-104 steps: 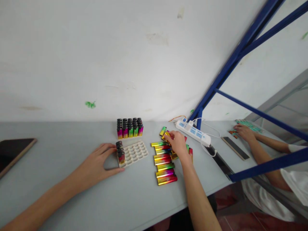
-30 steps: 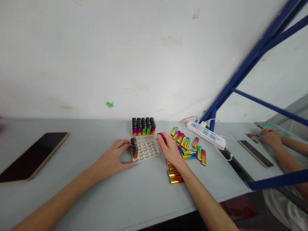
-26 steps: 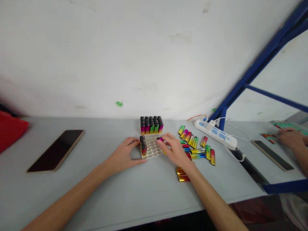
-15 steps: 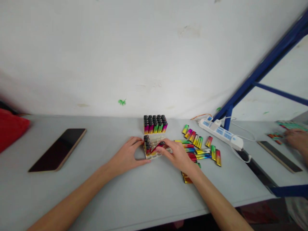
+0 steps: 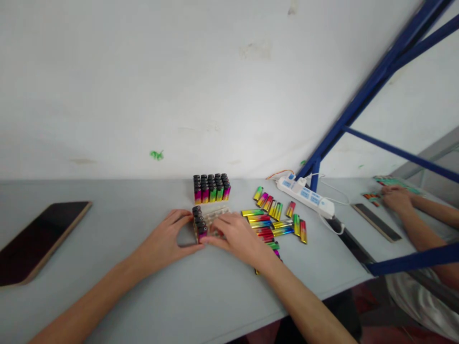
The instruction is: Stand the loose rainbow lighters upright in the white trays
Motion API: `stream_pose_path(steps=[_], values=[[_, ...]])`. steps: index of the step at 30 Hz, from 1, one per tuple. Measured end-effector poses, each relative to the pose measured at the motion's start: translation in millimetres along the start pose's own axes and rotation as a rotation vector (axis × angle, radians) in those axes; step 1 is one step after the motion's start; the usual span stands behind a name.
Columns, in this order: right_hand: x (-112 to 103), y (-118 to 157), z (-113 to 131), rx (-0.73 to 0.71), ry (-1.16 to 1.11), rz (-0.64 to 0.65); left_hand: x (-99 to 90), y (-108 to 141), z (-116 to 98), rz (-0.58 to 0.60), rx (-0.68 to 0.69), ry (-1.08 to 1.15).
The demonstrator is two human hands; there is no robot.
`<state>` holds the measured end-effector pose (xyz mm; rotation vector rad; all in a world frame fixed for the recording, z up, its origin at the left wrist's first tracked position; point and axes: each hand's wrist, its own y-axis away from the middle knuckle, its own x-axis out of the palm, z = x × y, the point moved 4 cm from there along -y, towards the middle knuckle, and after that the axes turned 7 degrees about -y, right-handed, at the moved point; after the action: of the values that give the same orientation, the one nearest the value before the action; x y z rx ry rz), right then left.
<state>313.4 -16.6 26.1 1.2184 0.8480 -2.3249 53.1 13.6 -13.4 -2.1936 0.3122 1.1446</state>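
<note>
Running diagonally up to the right, the near edge of the smooth grey tabletop (image 5: 172, 306) lies well apart from the work, while the white wall (image 5: 201, 86) closes the back and bare tabletop stretches from the hands to one black, tan-edged flat slab (image 5: 45, 239) at left. The blue metal frame (image 5: 353, 112) and one white plastic power strip (image 5: 304, 196) bound the right side. The left hand (image 5: 163, 246), thumb and fingers spread in a wide C, holds the left end of the cream pocketed tray (image 5: 224, 211). The right hand (image 5: 236, 239) bends over the tray, fingers curled, thumb tip beside the nearest of the upright black-capped lighters (image 5: 198, 217); whether it grips that one cannot be told. These form one row along the tray's left end, too overlapped to count surely. Just behind stands one block of upright black-topped lighters (image 5: 211, 190), five across its front. Well over a dozen shiny multicoloured loose lighters (image 5: 266, 218) lie at right, some hidden by the right forearm.
</note>
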Motion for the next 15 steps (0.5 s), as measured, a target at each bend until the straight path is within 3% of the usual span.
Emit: stream_pose_path(steps=[5,8,11,15], values=[[-49,19,-72,0.339,0.13,-0.281,-1.1,-2,0,0.018,-0.045,-0.007],[-73,24,-108,0.555,0.267,-0.351,-1.3,-3,0,0.026,-0.05,0.001],[-79,17,-122,0.703,0.383,-0.242,0.2,-4,3,0.026,-0.052,-0.004],[-70,6,-117,0.791,0.41,-0.071,0.8,-3,4,0.018,-0.057,-0.016]])
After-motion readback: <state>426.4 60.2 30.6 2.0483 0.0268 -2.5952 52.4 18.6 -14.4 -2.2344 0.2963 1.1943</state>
